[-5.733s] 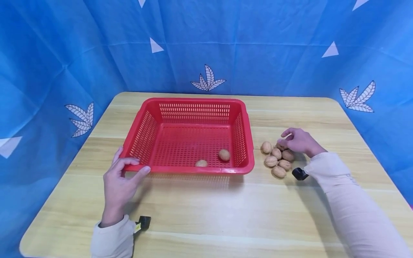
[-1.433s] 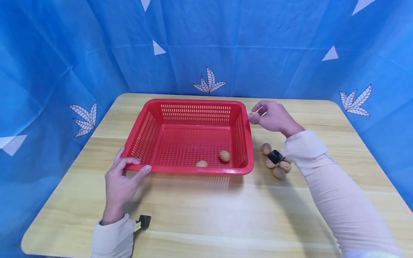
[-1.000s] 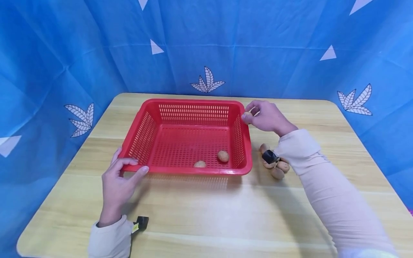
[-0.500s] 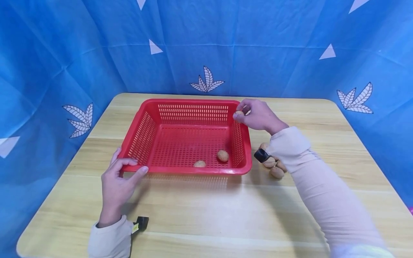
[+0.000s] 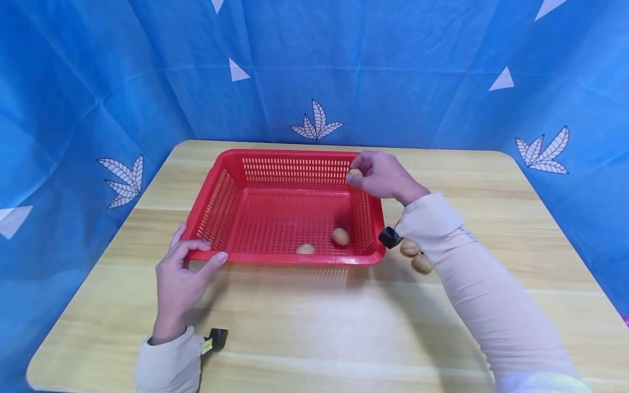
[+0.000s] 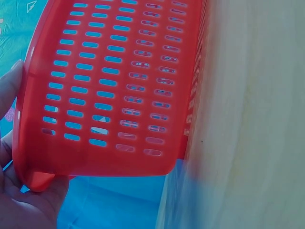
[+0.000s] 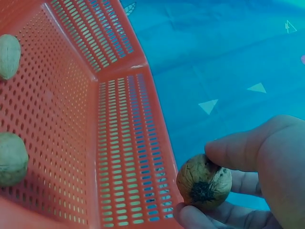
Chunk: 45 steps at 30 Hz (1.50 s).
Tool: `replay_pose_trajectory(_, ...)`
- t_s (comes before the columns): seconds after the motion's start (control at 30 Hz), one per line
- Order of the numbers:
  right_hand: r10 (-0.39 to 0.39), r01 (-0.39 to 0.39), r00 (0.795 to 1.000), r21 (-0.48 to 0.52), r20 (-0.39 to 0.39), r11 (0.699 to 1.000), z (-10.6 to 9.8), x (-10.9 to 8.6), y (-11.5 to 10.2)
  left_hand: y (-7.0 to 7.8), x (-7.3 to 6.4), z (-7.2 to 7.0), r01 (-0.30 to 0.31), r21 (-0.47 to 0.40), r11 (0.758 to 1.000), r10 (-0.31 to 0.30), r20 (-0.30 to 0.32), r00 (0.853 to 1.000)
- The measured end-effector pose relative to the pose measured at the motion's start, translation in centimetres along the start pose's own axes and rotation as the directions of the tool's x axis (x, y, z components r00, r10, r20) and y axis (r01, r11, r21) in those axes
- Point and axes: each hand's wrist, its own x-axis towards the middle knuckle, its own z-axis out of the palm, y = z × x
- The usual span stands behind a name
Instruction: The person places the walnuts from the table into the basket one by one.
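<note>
A red plastic basket point(image 5: 290, 258) with slotted walls stands on the table. My left hand point(image 5: 179, 281) grips its near left corner, thumb on the front rim; the left wrist view also has that hand point(image 6: 33, 200) at the rim. Above the basket's right side, my right hand point(image 5: 383, 176) pinches a walnut point(image 5: 355, 172) between thumb and fingers. Up close in the right wrist view, this walnut point(image 7: 204, 183) has a dark patch. Two more walnuts lie inside the basket: one at the right point(image 5: 340, 236), the other walnut point(image 5: 306, 249) partly behind the front rim.
Beyond the basket's right side, loose walnuts point(image 5: 421, 263) lie on the wooden table point(image 5: 314, 327), partly hidden by the right sleeve point(image 5: 472, 273). A blue patterned curtain point(image 5: 393, 82) hangs around the table's back and sides.
My right hand has picked a walnut from the pile and carried it left, from outside the basket's right rim to above its inside. The left hand has kept its grip.
</note>
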Motion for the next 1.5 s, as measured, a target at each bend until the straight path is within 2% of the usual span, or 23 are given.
replay_pose_trajectory(0.47, 0.026, -0.026, 0.999, 0.031, 0.026, 0.999, 1.3, 0.3, -1.4, 0.2, 0.0, 0.0, 0.029, 0.024, 0.999, -0.029, -0.004, 1.000)
replay_pose_trajectory(0.6, 0.011, -0.013, 0.999, 0.061, 0.039, 0.998, 2.0, 0.4, -1.9, 0.2, -0.1, -0.2, 0.044, 0.034, 0.998, -0.044, -0.005, 0.999)
replay_pose_trajectory(0.77, -0.004, -0.001, 0.998, 0.085, 0.056, 0.996, 2.5, 0.6, -2.2, 0.2, -0.2, -0.2, 0.034, 0.018, 0.999, -0.034, -0.009, 0.999)
replay_pose_trajectory(0.97, -0.005, 0.001, 0.998, 0.067, 0.059, 0.998, 2.8, 0.7, -2.2, 0.1, -0.1, 0.0, 0.032, 0.035, 0.999, -0.032, -0.007, 0.999)
replay_pose_trajectory(1.23, 0.028, -0.031, 0.997, 0.051, 0.067, 0.998, 2.9, 0.7, -2.1, -0.1, -0.1, 0.3, 0.018, 0.013, 1.000, -0.018, -0.001, 1.000)
replay_pose_trajectory(1.5, 0.028, -0.031, 0.998, 0.047, 0.056, 0.998, 2.8, 0.7, -2.1, 0.0, 0.0, 0.1, 0.036, 0.024, 0.999, -0.036, -0.004, 0.999)
